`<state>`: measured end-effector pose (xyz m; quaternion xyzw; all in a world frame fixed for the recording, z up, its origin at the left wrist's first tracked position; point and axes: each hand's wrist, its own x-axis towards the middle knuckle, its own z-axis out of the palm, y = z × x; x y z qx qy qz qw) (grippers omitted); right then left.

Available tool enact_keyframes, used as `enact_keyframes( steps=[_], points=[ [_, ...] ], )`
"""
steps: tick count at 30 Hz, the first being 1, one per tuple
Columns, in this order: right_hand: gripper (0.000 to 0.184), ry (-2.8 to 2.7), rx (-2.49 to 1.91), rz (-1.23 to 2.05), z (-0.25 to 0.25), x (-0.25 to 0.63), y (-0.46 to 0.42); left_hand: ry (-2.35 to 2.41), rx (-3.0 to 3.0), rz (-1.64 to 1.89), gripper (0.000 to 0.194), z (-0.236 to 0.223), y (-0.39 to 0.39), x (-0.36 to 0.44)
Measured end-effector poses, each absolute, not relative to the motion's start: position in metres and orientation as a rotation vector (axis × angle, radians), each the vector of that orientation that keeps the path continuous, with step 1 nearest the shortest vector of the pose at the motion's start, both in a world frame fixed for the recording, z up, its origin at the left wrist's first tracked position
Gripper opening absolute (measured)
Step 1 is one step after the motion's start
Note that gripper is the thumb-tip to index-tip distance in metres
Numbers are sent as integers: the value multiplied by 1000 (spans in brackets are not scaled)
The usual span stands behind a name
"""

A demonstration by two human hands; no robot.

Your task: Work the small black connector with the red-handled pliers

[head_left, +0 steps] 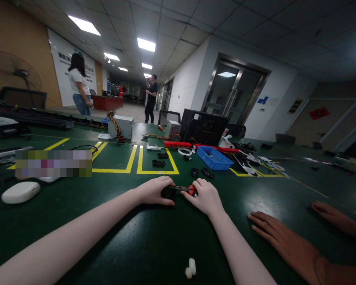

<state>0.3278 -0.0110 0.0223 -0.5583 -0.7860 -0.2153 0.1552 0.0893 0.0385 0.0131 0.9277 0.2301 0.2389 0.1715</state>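
Observation:
In the head view, my left hand (pixel 153 190) is closed around a small black part (pixel 168 194) low over the green table. My right hand (pixel 206 198) grips a pair of pliers (pixel 182 189) by the red handles. The metal jaws point left and reach the black part, but whether they bite on it is too small to tell. Just beyond my hands lie a few more small black parts (pixel 207 172), with similar ones (pixel 158 163) inside a yellow taped outline.
A blue bin (pixel 215 158) stands behind my right hand. White earbuds (pixel 191 268) lie near the front edge, a white mouse-shaped object (pixel 20 192) at left. Another person's hands (pixel 284 241) rest at right. A power supply (pixel 120 127) stands at the back; two people (pixel 150 99) stand beyond.

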Motion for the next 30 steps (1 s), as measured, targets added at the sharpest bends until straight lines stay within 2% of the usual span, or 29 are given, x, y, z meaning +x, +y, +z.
enact_keyframes(
  steps=[19,30],
  points=[
    [42,-2250,-1731,-445,25,326,-12,620,2559,656,56,11,40,90],
    [40,-2230,-1741,-475,24,327,-13,584,2576,631,60,9,41,88]
  ],
)
